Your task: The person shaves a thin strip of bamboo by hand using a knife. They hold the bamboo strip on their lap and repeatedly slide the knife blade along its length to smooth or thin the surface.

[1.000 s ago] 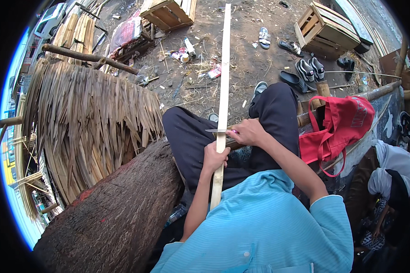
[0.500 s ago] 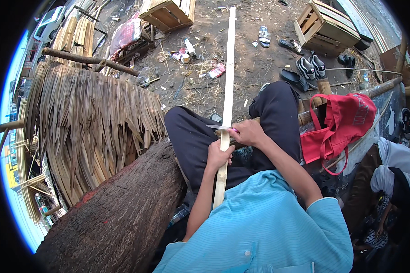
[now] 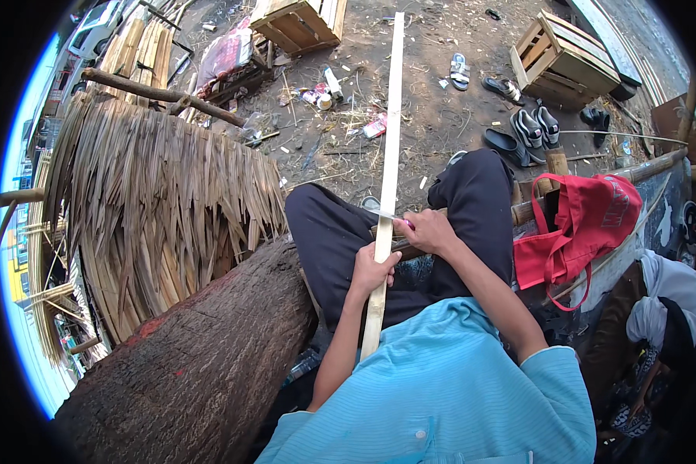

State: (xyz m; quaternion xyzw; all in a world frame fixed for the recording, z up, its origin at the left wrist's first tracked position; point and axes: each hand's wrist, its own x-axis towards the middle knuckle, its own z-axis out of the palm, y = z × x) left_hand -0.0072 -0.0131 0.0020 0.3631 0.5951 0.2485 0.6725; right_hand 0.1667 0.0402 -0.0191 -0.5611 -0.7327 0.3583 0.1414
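Observation:
A long pale strip, which looks like split bamboo, runs from my lap out between my knees and over the ground. My left hand is closed around it just in front of my belly. A little farther along, my right hand grips a small knife by its pink-purple handle. The knife's thin blade lies across the strip and points left. Most of the handle is hidden in my fingers.
A thick dark log lies to my left, beside a dried-leaf thatch panel. At right, a red bag rests by a bamboo pole, near another person. Wooden crates, shoes and litter are ahead.
The whole view has shifted slightly. My right hand with the knife has moved a little to the right, and the blade now slants more across the strip. My left hand keeps its grip.

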